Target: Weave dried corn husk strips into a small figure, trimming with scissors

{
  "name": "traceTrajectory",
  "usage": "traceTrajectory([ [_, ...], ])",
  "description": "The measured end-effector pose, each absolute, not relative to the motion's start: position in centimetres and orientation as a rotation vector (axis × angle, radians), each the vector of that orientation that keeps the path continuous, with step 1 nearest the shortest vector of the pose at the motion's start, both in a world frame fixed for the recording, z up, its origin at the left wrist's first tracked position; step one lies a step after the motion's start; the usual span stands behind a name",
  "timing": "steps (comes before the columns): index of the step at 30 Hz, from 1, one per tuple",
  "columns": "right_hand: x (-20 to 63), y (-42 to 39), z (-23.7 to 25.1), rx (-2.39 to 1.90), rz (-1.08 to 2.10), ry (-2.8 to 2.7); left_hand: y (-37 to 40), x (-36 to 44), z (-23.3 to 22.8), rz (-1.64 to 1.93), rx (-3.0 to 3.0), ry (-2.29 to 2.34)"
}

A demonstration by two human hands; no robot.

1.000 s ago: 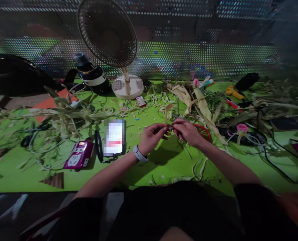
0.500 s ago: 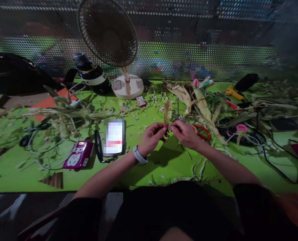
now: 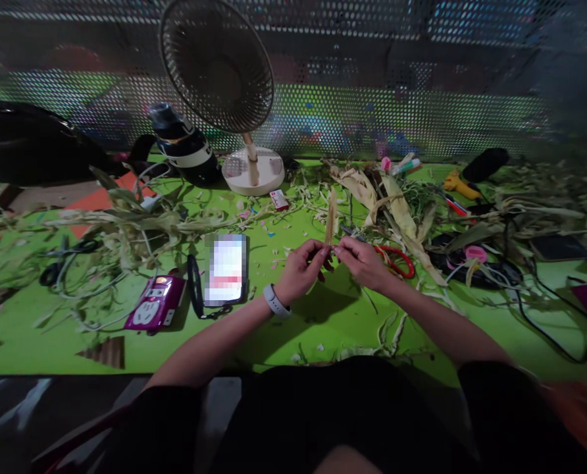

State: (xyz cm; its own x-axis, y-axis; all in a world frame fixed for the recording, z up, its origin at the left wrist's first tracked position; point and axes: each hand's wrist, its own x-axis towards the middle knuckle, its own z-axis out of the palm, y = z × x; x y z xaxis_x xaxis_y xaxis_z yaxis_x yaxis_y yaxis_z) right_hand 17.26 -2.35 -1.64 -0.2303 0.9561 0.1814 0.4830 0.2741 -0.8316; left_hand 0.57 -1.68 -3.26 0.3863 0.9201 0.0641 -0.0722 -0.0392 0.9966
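Observation:
My left hand, with a pale watch band at the wrist, is closed in a pinch on a dried corn husk strip. The narrow tan strip stands upright above the fingertips. At its lower end, the fingertips of my right hand are pinched together and meet the left ones; the exact grip point is too small to see clearly. Behind my right hand lies a tool with red loop handles, partly hidden by that hand. Larger dry corn husks are heaped beyond it.
A phone with a lit screen and a purple power socket lie left. At the back stand a fan and a dark bottle. Scissors sit far left. Cables and a yellow-handled tool are right. Husk scraps litter the green table.
The corn husk strip stands straighter and shows more of its length above the fingers. Both hands stay together in nearly the same place.

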Motion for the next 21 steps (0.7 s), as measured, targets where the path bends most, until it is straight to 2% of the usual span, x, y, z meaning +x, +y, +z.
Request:
traceTrajectory([
  [5, 17.54, -1.56, -1.65, -1.245, 1.071, -1.591, -1.80, 0.83, -3.09, 0.765, 1.195, 0.833],
  [9, 17.01, -1.78, -2.01, -1.252, 1.113, -1.480, -1.99, 0.93, -2.85, 0.709, 1.191, 0.812],
  [14, 17.10, -1.92, -2.03, -1.306, 1.119, -1.425, -1.60, 0.84, -3.03, 0.758, 1.166, 0.847],
  [21, 17.28, -2.05, -1.99, -1.313, 1.342, -1.680, -1.20, 0.47, -3.12, 0.944, 1.217, 0.844],
])
